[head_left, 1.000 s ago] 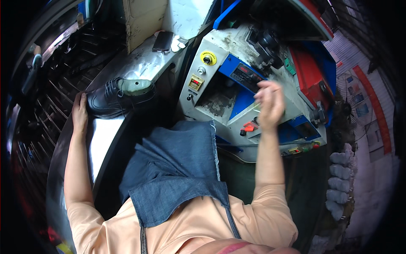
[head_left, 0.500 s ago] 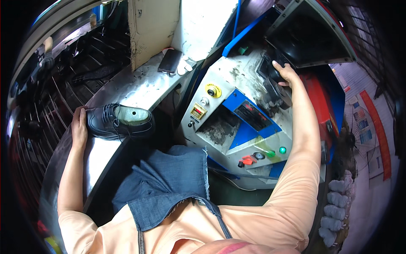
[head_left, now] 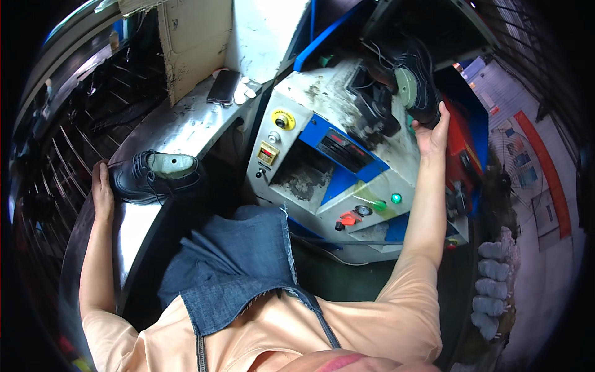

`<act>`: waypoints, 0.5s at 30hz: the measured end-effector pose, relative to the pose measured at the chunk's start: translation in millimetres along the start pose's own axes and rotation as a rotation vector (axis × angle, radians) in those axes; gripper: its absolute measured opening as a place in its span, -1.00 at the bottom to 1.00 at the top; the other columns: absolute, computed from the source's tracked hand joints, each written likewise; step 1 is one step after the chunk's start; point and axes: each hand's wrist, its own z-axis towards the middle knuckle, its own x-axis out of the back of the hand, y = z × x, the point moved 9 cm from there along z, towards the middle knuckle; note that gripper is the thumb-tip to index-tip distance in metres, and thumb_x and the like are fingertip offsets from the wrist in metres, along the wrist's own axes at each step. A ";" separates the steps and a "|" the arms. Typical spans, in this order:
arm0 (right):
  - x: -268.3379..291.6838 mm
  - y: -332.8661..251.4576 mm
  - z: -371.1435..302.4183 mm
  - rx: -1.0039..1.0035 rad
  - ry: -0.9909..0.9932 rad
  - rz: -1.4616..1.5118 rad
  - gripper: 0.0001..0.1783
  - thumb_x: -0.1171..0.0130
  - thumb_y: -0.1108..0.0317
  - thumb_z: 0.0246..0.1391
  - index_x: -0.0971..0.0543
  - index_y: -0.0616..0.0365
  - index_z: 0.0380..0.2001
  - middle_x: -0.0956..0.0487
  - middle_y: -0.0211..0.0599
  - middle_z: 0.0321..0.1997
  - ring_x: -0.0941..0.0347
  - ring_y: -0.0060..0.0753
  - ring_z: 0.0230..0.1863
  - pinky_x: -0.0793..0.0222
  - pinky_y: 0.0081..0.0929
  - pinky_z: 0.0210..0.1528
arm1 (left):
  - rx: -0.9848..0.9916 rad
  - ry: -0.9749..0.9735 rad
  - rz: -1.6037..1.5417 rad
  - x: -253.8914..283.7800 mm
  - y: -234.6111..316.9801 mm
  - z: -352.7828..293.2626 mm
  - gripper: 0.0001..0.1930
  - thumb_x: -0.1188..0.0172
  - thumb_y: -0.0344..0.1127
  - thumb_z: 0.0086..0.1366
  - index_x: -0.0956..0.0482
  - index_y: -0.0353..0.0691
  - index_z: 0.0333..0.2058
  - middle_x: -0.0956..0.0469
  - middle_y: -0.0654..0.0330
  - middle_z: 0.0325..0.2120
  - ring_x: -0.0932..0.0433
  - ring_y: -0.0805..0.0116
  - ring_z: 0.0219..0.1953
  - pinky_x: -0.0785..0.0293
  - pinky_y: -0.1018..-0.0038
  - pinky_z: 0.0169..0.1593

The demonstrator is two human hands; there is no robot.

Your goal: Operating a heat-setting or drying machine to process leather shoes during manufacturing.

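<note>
A black lace-up shoe with a pale green insole lies on the metal ledge at the left. My left hand is closed against its toe end. Over the machine at the right, another black lace-up shoe is held up at a tilt, its pale insole showing. My right hand grips it by the heel, thumb and fingers on either side. Just left of that shoe sits a black press fixture on the machine's worn, dirty top.
The machine's control panel has knobs, a green button and a yellow-ringed button. A dark hinged cover rises behind the right shoe. On the metal ledge lies a phone. A conveyor of dark rods runs along the left.
My right hand has brought the right shoe up off the machine, turning its opening into sight. My left hand stays at the other shoe's toe. The whole view has shifted slightly.
</note>
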 end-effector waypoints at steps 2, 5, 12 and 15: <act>-15.8 -10.0 -33.7 0.068 -0.154 0.064 -0.50 -0.10 -0.13 0.03 -0.49 -0.05 -0.07 -0.60 -0.44 -0.20 -0.51 -0.46 -0.29 -0.37 -0.51 -0.49 | -0.032 0.164 -0.039 16.0 -14.4 3.0 -0.47 0.15 0.09 0.41 -0.41 -0.31 0.02 -0.43 0.05 -0.03 -0.37 0.19 0.06 -0.15 0.43 0.20; -35.7 -11.4 -89.1 0.140 -0.201 0.085 -0.41 0.01 -0.14 0.08 -0.45 0.01 0.04 -0.59 -0.42 -0.18 -0.52 -0.44 -0.31 -0.34 -0.51 -0.52 | -0.073 0.306 -0.154 34.1 -4.2 4.1 -0.55 0.02 -0.03 0.38 -0.42 -0.30 0.03 -0.43 0.09 0.00 -0.39 0.26 0.05 -0.24 0.46 0.15; -147.7 61.9 -209.3 0.001 -0.423 0.382 -0.25 0.01 -0.06 0.10 -0.24 0.20 0.25 -0.34 -0.19 0.27 -0.25 -0.18 0.27 -0.14 -0.19 0.30 | -0.252 -0.560 -0.702 -69.0 264.4 -93.2 -0.20 -0.24 0.04 0.12 -0.17 -0.24 0.25 -0.31 0.02 0.14 -0.30 0.19 0.17 -0.19 0.30 0.22; -211.1 99.3 -277.3 -0.210 -0.671 0.499 -0.26 0.06 -0.07 0.13 -0.25 0.20 0.25 -0.33 -0.20 0.28 -0.23 -0.19 0.29 -0.08 -0.18 0.32 | -0.162 -0.712 -1.202 -111.7 298.0 -128.0 -0.21 -0.33 -0.13 0.09 -0.16 -0.25 0.23 -0.35 0.02 0.08 -0.35 0.26 0.11 -0.29 0.35 0.16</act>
